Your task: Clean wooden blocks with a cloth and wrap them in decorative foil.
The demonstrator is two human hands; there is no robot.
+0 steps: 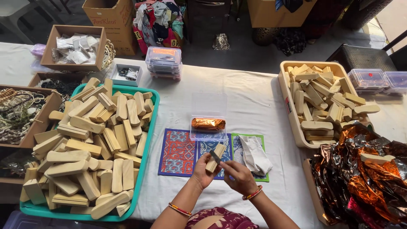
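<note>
My left hand (pixel 204 171) grips a small pale wooden block (pixel 216 156), tilted up to the right, over a patterned mat (pixel 180 152). My right hand (pixel 240 177) pinches a thin dark strip (pixel 215 156) that lies against the block. Just beyond them stands an open clear plastic box (pixel 207 118) with a block wrapped in copper foil (pixel 207 124) inside. A folded white cloth (pixel 255 154) lies to the right of my hands.
A teal tray (pixel 150 127) heaped with several wooden blocks fills the left. A beige tray (pixel 292 123) of blocks sits at the right, above crumpled copper foil sheets (pixel 364 174). Cardboard boxes of beads and packets line the far left; clear lidded boxes (pixel 163 62) stand behind.
</note>
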